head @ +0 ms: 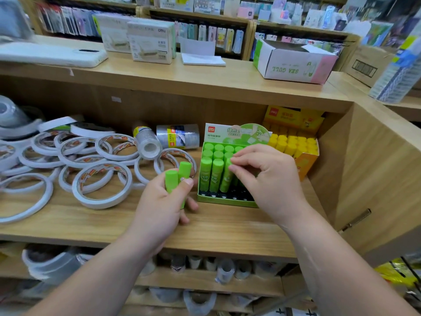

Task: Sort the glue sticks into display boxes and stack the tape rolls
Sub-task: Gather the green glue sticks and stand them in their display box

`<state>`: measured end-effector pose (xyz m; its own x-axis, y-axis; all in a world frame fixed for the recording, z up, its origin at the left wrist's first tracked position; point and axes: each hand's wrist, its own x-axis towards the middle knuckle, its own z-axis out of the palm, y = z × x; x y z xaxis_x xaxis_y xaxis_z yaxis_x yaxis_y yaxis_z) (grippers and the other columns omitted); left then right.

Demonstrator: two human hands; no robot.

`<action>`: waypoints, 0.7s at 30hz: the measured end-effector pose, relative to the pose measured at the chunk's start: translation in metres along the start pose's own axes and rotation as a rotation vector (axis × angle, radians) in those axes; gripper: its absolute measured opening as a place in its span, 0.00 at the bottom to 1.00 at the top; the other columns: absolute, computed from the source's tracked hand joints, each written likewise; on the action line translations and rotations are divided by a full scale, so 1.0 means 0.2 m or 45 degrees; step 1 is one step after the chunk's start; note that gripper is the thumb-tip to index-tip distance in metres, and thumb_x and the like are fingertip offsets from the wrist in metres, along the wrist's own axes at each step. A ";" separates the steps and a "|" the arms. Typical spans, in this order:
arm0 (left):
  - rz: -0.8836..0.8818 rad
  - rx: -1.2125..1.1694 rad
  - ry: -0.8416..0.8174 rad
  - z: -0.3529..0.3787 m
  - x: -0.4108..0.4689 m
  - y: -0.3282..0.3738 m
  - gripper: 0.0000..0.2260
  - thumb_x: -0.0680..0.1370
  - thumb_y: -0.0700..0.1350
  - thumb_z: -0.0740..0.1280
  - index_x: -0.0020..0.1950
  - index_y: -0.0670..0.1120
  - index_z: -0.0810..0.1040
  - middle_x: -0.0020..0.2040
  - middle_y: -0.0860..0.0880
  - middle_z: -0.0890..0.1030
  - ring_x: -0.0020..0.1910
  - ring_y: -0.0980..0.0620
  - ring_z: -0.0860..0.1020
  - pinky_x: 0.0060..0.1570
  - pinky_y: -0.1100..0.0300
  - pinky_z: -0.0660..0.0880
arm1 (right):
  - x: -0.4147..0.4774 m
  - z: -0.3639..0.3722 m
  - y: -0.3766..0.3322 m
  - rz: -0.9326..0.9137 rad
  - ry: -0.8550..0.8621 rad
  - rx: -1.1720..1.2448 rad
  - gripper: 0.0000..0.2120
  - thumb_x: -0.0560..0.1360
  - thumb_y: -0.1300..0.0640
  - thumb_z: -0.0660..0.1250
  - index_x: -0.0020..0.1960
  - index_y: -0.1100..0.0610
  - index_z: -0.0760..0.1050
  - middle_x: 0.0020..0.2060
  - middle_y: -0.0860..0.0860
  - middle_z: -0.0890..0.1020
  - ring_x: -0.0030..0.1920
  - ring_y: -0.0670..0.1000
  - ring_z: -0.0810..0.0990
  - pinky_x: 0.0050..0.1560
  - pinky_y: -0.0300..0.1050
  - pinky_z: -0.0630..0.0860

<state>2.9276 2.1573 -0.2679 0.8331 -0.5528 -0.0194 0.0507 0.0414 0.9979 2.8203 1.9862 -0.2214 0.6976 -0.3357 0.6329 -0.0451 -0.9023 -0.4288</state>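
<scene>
From the head camera, both forearms reach in from below toward a wooden shelf (91,222). The left hand (159,201) is held upright above the shelf board, its fingers wrapped around a pair of green glue sticks (177,176). The thumb presses across their fronts and the caps poke up past the knuckles. The right hand (266,176) arches over the green display box (225,202), wrist raised and fingers bent downward. The fingertips are gathered at the cap of a tilted glue stick (226,179) in the box's front row and seem to pinch it, though the hand hides the thumb side of the grip.

That stick leans to the right, while the green sticks standing next to it are closer to upright. More green caps fill the rows behind, up to the box's printed back card. Just to the right, touching or nearly so, stands the yellow display box (305,163), packed with yellow glue sticks (291,142).

To the left of the hands the white tape rolls (100,185) lie in a loose spread, flat and overlapping, not stacked. Behind them two wrapped packs of clear tape (177,136) lie on their sides. On the counter above sits an open cardboard box (293,65).
</scene>
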 end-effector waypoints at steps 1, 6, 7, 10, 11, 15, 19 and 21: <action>0.005 -0.001 -0.004 0.00 0.00 0.00 0.07 0.81 0.41 0.66 0.58 0.44 0.79 0.49 0.49 0.86 0.35 0.46 0.80 0.26 0.56 0.71 | 0.00 0.00 0.00 -0.017 -0.006 -0.013 0.04 0.72 0.61 0.77 0.47 0.57 0.86 0.44 0.48 0.85 0.46 0.43 0.81 0.51 0.34 0.78; -0.011 -0.001 -0.029 -0.02 0.01 -0.01 0.07 0.82 0.40 0.64 0.58 0.45 0.79 0.49 0.49 0.85 0.37 0.46 0.81 0.26 0.55 0.70 | -0.01 0.01 0.00 -0.061 -0.001 -0.051 0.03 0.72 0.60 0.77 0.46 0.57 0.86 0.43 0.48 0.85 0.45 0.43 0.81 0.50 0.39 0.80; -0.008 0.000 -0.025 -0.03 0.01 -0.01 0.07 0.82 0.40 0.64 0.57 0.46 0.80 0.48 0.47 0.85 0.38 0.44 0.80 0.27 0.55 0.70 | -0.01 0.02 0.00 -0.062 -0.001 -0.057 0.03 0.72 0.60 0.76 0.45 0.57 0.86 0.43 0.47 0.84 0.45 0.44 0.81 0.48 0.42 0.80; 0.023 0.005 -0.012 -0.04 0.01 -0.03 0.07 0.82 0.40 0.64 0.55 0.47 0.81 0.44 0.44 0.85 0.38 0.33 0.78 0.30 0.52 0.70 | -0.02 0.03 -0.01 -0.060 -0.019 -0.080 0.02 0.73 0.59 0.76 0.45 0.57 0.86 0.42 0.47 0.83 0.44 0.45 0.81 0.45 0.46 0.80; 0.031 0.003 -0.007 -0.04 0.01 -0.03 0.06 0.82 0.41 0.65 0.56 0.47 0.80 0.43 0.44 0.85 0.38 0.31 0.77 0.31 0.52 0.71 | -0.02 0.03 -0.02 -0.061 -0.027 -0.092 0.02 0.74 0.59 0.75 0.45 0.57 0.85 0.42 0.47 0.83 0.44 0.46 0.80 0.45 0.46 0.80; 0.051 -0.027 0.006 -0.04 -0.01 -0.01 0.10 0.81 0.40 0.67 0.62 0.45 0.78 0.36 0.41 0.82 0.29 0.42 0.73 0.27 0.57 0.71 | -0.04 0.03 -0.04 -0.056 -0.026 -0.124 0.03 0.74 0.58 0.74 0.46 0.57 0.85 0.44 0.47 0.83 0.45 0.46 0.80 0.45 0.47 0.81; 0.109 -0.102 -0.047 -0.01 -0.06 0.07 0.13 0.77 0.35 0.70 0.59 0.48 0.78 0.41 0.44 0.85 0.34 0.46 0.82 0.20 0.62 0.67 | -0.05 0.01 -0.06 0.035 -0.002 -0.103 0.05 0.73 0.59 0.75 0.49 0.55 0.86 0.45 0.46 0.84 0.47 0.44 0.80 0.51 0.44 0.80; 0.090 -0.127 -0.095 0.01 -0.09 0.11 0.13 0.74 0.36 0.75 0.55 0.47 0.78 0.44 0.43 0.85 0.37 0.45 0.84 0.20 0.62 0.65 | -0.05 -0.03 -0.10 0.134 0.054 0.083 0.05 0.74 0.59 0.75 0.49 0.53 0.85 0.44 0.43 0.83 0.45 0.43 0.80 0.47 0.34 0.76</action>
<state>2.9120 2.1664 -0.2464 0.7936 -0.6056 0.0594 0.0505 0.1628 0.9854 2.8100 2.0060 -0.2167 0.6606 -0.4397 0.6085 -0.0685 -0.8425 -0.5344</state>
